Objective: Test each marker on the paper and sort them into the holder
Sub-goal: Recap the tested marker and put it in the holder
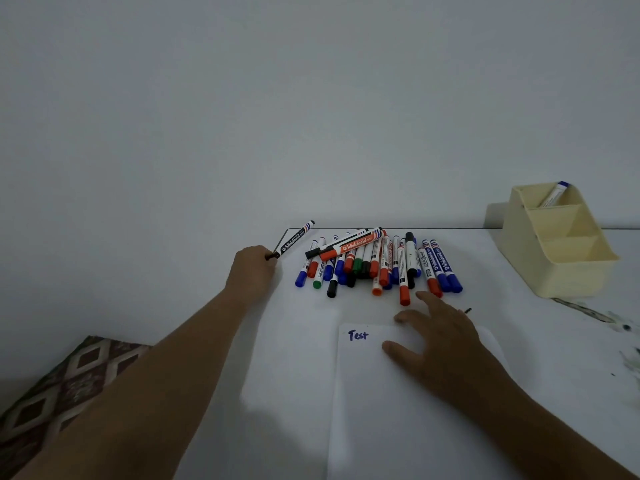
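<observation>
Paper: white sheet of paper (398, 410) lies under my right hand (446, 344), with "Test" written in blue just left of my fingers.
Right hand: fingers spread and nearly straight, pressing flat on the sheet's top edge, gripping nothing; I judge it is there to keep the sheet from sliding while I write.
Left hand: my left hand (252, 268) is curled round the cap end of a black-labelled white whiteboard marker (294, 239), whose barrel points up and away from my knuckles.
Pile: heap of capped red, blue, green and black markers (377, 263) lies just beyond my right fingertips and right of my left hand, close enough for either hand to reach.
Holder: cream plastic three-compartment holder (557, 244) stands well to the right of my right hand; one blue-capped marker (556, 194) leans in its farthest compartment, the nearer two look bare.
Progress: nearly all the markers remain to be tested, I judge.
Next: uncap and bring the tip to the sheet.
</observation>
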A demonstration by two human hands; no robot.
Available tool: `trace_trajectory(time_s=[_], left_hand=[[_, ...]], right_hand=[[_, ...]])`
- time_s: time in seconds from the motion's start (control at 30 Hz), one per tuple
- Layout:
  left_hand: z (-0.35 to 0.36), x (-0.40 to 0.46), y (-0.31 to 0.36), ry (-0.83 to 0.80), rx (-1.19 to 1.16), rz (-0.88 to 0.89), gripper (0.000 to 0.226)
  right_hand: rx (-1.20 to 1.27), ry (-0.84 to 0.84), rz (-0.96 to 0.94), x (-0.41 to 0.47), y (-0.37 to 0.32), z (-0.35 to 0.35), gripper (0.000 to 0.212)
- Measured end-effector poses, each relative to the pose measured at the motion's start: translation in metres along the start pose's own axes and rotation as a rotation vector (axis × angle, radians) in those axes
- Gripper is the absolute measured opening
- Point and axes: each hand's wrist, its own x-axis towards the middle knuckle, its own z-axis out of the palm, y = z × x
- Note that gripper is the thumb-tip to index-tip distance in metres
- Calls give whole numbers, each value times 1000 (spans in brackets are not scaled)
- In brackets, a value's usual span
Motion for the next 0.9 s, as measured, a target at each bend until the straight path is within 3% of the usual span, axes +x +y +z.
trace_trajectory(time_s=[0.2,0.47,0.57,0.67,0.73,0.9], left_hand=[[-29,-79,27,58,-235,28,19],[-47,-168,66,28,-428,253,21],[-51,-181,80,11,-440,333,25],[-53,-190,94,-22,-448,365,25],[-53,-194,102,-46,-456,357,24],[-50,-200,118,-172,-358,385,36]], right_hand=[[223,140,-4,-3,5,-3,51],[450,452,-116,-18,-1,-22,65],[695,392,-74,-27,-21,-40,62],[1143,284,0,-31,-42,-52,65],[1373,237,42,-34,-51,-55,55],[1511,234,83,-41,-59,-54,44]])
